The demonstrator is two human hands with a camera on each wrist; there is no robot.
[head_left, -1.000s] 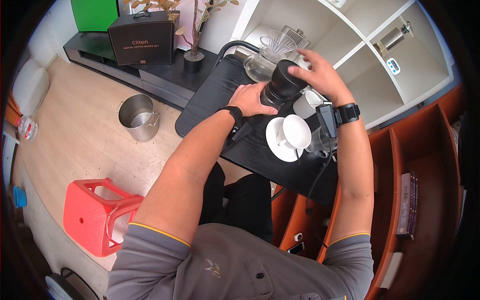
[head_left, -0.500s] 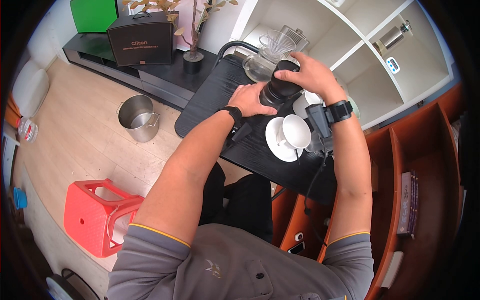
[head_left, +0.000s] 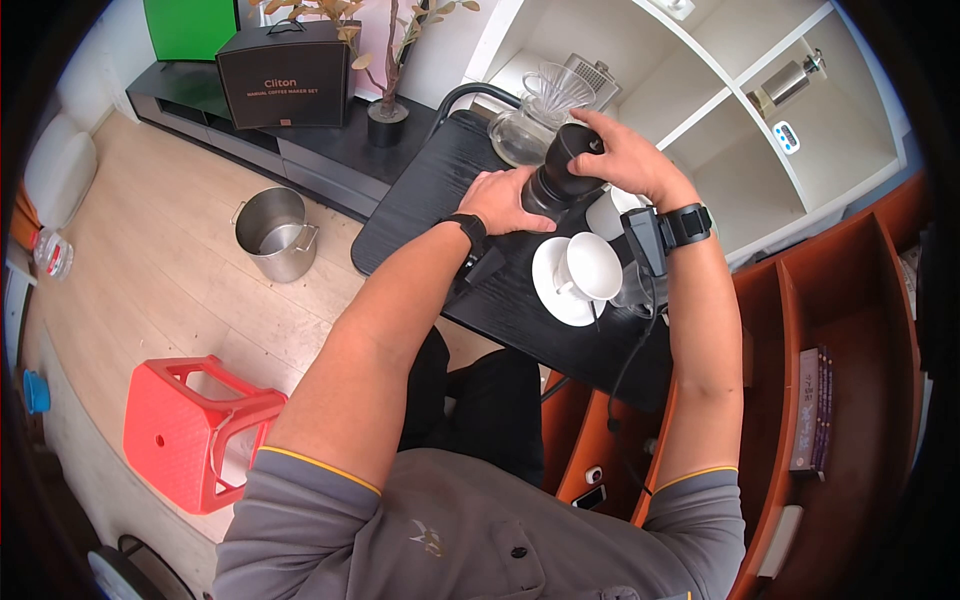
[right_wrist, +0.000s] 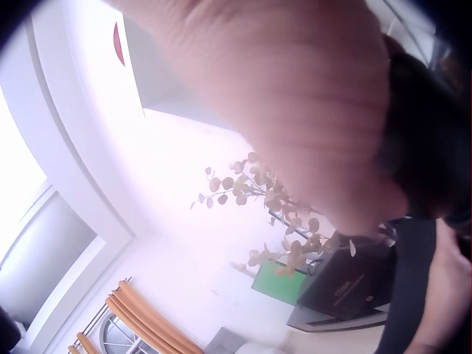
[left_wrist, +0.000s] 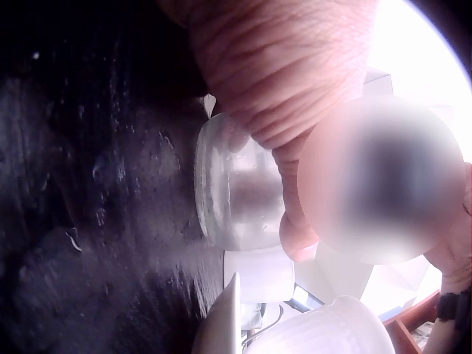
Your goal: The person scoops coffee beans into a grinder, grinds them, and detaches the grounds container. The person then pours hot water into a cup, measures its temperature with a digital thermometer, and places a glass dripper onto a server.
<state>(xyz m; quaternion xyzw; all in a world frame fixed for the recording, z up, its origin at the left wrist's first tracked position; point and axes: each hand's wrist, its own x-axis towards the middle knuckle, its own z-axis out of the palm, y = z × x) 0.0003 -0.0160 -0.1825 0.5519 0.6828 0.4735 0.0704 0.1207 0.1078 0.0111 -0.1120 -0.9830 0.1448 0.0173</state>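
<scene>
A black coffee grinder (head_left: 567, 172) with a clear lower jar (left_wrist: 243, 188) stands on the black table (head_left: 490, 285), tilted in the head view. My left hand (head_left: 497, 200) grips it low, thumb on the near side, the other fingers wrapped behind and partly hidden. Over the grinder's wide top, my right hand (head_left: 640, 160) holds on with thumb and fingers curled about the rim. A white cup (head_left: 592, 266) on a saucer (head_left: 552, 290) sits just nearer to me. Beside the right wrist is a white mug (head_left: 606, 216), partly covered.
Behind the grinder stand a glass carafe (head_left: 518, 138) and a ribbed glass dripper (head_left: 557, 92). A glass vessel (head_left: 632, 290) sits past the cup. White shelves (head_left: 690, 130) border the table. On the floor are a steel pot (head_left: 275, 235) and a red stool (head_left: 180, 430).
My right hand has turned round the grinder's top, its fingers sweeping left and closing nearer to the rim. The left hand keeps its hold in the same place.
</scene>
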